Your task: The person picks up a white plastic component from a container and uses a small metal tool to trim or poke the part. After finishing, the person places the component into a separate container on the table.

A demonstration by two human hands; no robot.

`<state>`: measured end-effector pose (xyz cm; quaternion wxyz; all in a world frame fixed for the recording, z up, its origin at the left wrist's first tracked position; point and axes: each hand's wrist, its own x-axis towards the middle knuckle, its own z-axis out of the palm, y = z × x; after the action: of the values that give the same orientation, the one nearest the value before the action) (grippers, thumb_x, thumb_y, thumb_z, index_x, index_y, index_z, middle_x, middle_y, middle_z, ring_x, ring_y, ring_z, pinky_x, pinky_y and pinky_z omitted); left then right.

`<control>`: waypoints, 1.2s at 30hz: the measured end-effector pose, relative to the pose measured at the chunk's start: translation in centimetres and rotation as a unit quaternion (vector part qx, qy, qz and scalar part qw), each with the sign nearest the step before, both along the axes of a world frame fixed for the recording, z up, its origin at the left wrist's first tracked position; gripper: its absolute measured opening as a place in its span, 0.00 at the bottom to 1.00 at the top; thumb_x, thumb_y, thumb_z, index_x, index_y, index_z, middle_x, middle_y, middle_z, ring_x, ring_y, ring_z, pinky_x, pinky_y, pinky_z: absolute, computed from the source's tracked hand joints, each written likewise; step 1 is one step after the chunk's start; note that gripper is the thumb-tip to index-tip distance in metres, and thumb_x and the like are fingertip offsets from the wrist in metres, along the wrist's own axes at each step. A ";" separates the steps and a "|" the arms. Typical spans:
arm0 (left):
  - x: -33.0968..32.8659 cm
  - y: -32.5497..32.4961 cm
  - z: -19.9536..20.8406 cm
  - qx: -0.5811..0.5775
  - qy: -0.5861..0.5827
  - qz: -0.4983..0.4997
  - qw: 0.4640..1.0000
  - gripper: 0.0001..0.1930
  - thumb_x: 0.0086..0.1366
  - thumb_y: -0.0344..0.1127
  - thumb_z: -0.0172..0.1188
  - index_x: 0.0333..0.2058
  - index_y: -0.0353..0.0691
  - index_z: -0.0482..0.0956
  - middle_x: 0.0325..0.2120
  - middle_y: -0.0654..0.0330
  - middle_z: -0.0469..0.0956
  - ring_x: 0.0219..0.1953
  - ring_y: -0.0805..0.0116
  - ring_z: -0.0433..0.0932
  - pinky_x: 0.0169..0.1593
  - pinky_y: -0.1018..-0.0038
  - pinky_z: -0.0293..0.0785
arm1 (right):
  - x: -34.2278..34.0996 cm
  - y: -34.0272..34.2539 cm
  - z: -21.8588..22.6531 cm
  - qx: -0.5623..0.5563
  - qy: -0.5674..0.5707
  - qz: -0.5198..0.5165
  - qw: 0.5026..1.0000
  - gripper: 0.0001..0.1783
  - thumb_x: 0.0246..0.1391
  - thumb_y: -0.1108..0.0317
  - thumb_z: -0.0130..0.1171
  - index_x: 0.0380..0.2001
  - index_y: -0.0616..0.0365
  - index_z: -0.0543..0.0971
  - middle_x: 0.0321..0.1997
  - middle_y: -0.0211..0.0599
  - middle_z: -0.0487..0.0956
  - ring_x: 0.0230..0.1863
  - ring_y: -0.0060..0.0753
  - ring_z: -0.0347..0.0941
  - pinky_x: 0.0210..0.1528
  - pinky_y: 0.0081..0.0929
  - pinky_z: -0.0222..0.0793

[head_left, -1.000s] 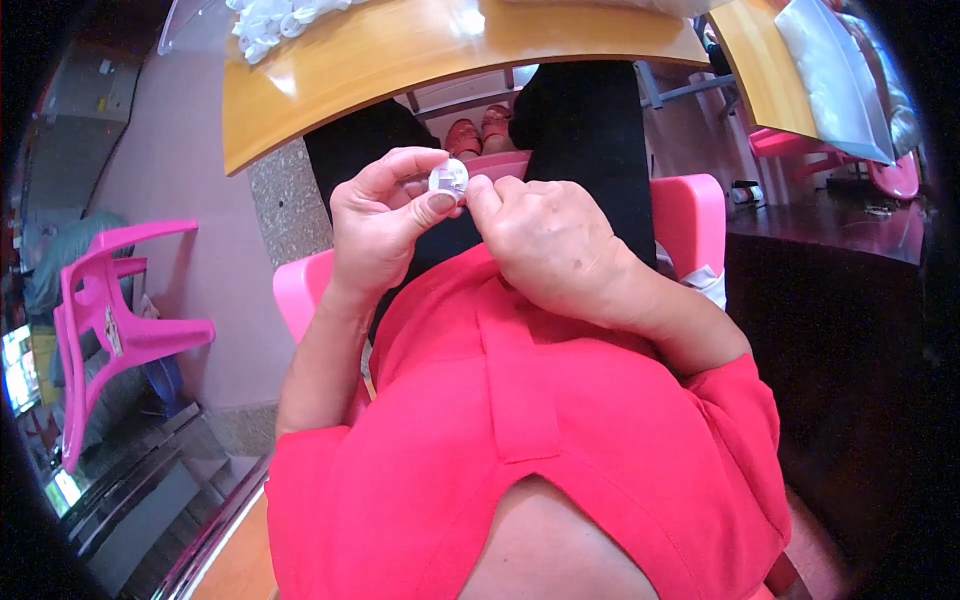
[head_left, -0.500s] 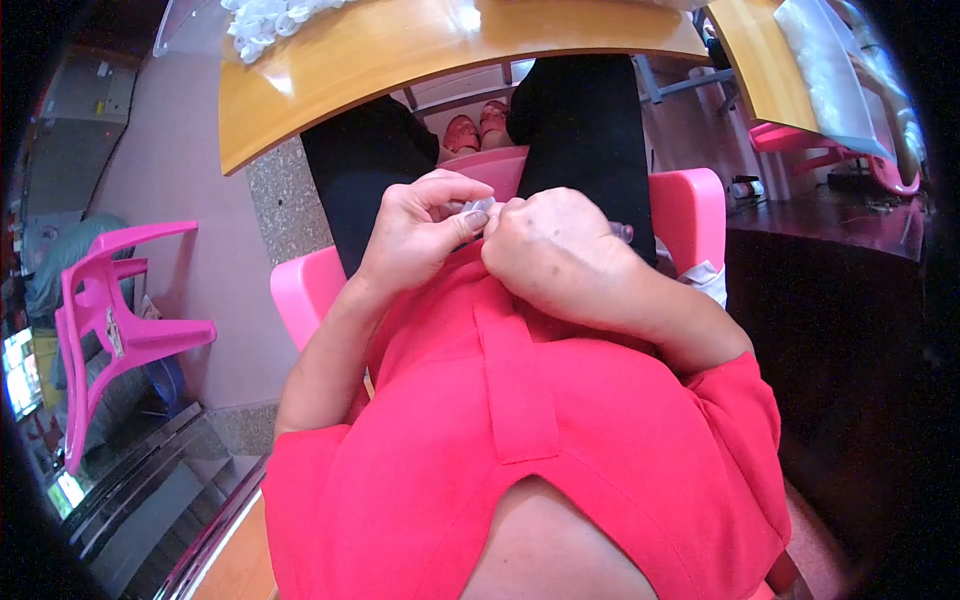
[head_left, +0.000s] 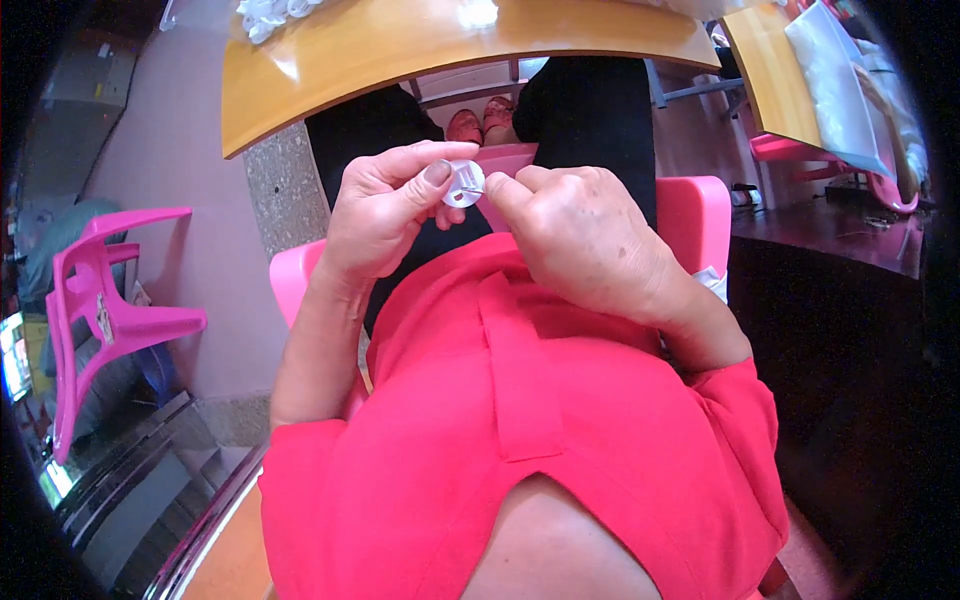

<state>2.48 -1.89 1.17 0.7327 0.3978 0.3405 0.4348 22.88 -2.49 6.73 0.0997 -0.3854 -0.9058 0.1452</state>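
Observation:
A small white round plastic piece (head_left: 465, 183) with openings in its face is pinched between the thumb and fingers of my left hand (head_left: 385, 205), above my lap. Its face is turned up and toward me. Close on its right is my right hand (head_left: 585, 225), closed with the back of the hand up. From its fingertips a thin, dark, metal-looking tip (head_left: 474, 190) reaches onto the face of the piece. The rest of this thin tool is hidden inside my right hand.
A wooden table (head_left: 450, 75) stands ahead, with a heap of white plastic pieces (head_left: 265, 18) at its far left. On the right, a clear tray (head_left: 835, 95) rests on another tabletop. A pink plastic chair (head_left: 125, 320) is at left; pink armrests (head_left: 693, 225) flank me.
My left hand has shifted left and turned, so the white piece's face now shows. My right hand has drawn slightly right and turned; the tool's handle end behind it is no longer visible.

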 end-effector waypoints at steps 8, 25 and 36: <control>0.3 0.0 0.0 0.028 0.038 0.001 0.999 0.10 0.63 0.30 0.59 0.42 0.32 0.80 0.28 0.59 0.79 0.26 0.77 0.75 0.29 0.83 0.72 | 0.0 -0.3 -0.2 0.021 -0.023 0.008 0.999 0.08 0.45 0.74 0.58 0.31 0.63 0.74 0.23 0.42 0.76 0.28 0.41 0.77 0.30 0.34 0.73; 1.0 -0.6 -1.3 -0.022 0.146 0.007 0.989 0.07 0.62 0.29 0.60 0.36 0.32 0.80 0.26 0.60 0.80 0.25 0.76 0.76 0.27 0.81 0.72 | -0.7 -1.6 -1.4 0.127 -0.147 0.068 0.978 0.06 0.47 0.70 0.53 0.26 0.62 0.75 0.20 0.37 0.75 0.22 0.31 0.76 0.20 0.25 0.69; -0.1 0.6 -0.7 0.029 -0.063 0.009 0.998 0.12 0.64 0.33 0.58 0.40 0.29 0.79 0.33 0.54 0.78 0.27 0.73 0.78 0.31 0.80 0.77 | 1.3 0.8 0.4 0.082 0.033 0.007 0.996 0.06 0.43 0.75 0.55 0.28 0.63 0.72 0.22 0.42 0.75 0.27 0.43 0.76 0.25 0.34 0.71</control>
<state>2.35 -1.29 0.47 0.7369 0.3872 0.2845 0.4755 24.21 -1.70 7.17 0.1592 -0.3644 -0.9137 0.0841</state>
